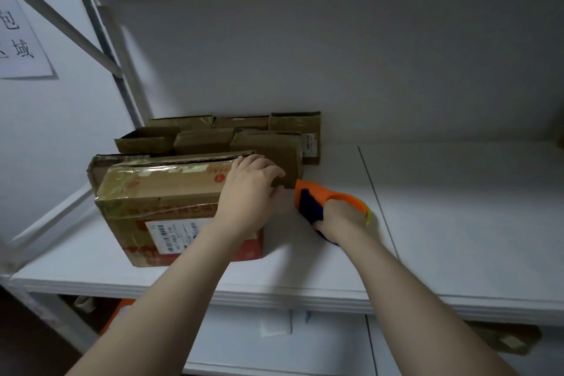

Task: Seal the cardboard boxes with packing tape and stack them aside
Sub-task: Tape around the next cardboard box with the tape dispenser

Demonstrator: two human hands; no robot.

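A taped cardboard box with red print and a white barcode label lies on the white shelf, near its front left. My left hand lies on the box's right end, fingers curled over its far top corner. Just to the right, my right hand grips an orange and blue tape dispenser, held low over the shelf board beside the box. Several smaller brown boxes stand packed together behind the big box, against the back wall.
A white back wall rises behind the shelf, and a metal upright with a diagonal brace stands at the left. A paper sign hangs on the left wall. More cardboard lies on the lower level at right.
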